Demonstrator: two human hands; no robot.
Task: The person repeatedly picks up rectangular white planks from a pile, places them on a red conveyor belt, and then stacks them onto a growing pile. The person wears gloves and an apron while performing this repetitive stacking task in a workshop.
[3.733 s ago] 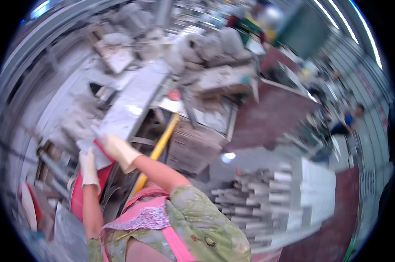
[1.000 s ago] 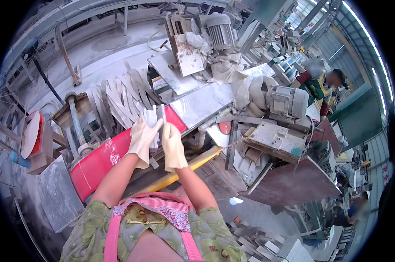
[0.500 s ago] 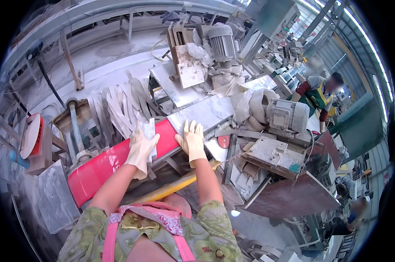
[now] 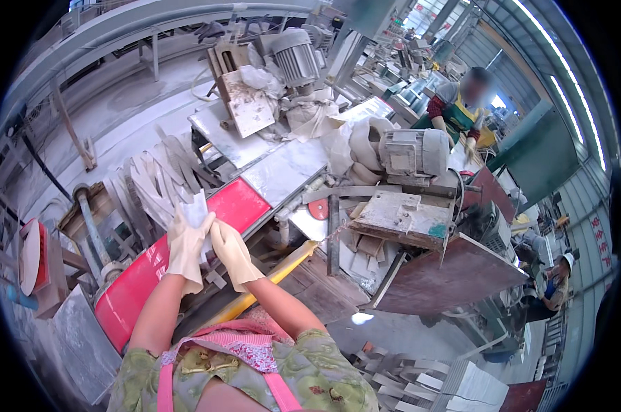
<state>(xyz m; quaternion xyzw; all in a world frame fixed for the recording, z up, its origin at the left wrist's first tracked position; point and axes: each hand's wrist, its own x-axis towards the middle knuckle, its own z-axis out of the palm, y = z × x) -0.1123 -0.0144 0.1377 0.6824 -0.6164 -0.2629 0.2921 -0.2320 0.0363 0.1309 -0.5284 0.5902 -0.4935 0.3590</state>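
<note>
A pale grey strip [image 4: 199, 208] stands between the two gloved hands, above the red surface [image 4: 242, 204], its upper end poking out past the fingertips toward 12 o'clock and its lower part mostly hidden by the gloves. The left hand [image 4: 185, 248] is clamped on it, the thumb laid across its face and angled toward 1 o'clock, the other fingers together along its left side. The right hand [image 4: 232, 255] comes in from 4 o'clock with its fingers together, their tips touching the strip's right edge beside the left thumb; whether they grip it, I cannot tell. The red surface runs under the hands from 7 to 1 o'clock. A yellow bar [image 4: 273, 277] slants past at 4 o'clock, curved grey strips [image 4: 153, 180] lie heaped at 11, and a white-grey slab [image 4: 290, 166] meets the surface's end near 1. Farther out at 2 o'clock sits a dusty motor [image 4: 415, 152], and beyond it a co-worker [image 4: 454, 113] in a green apron.
</note>
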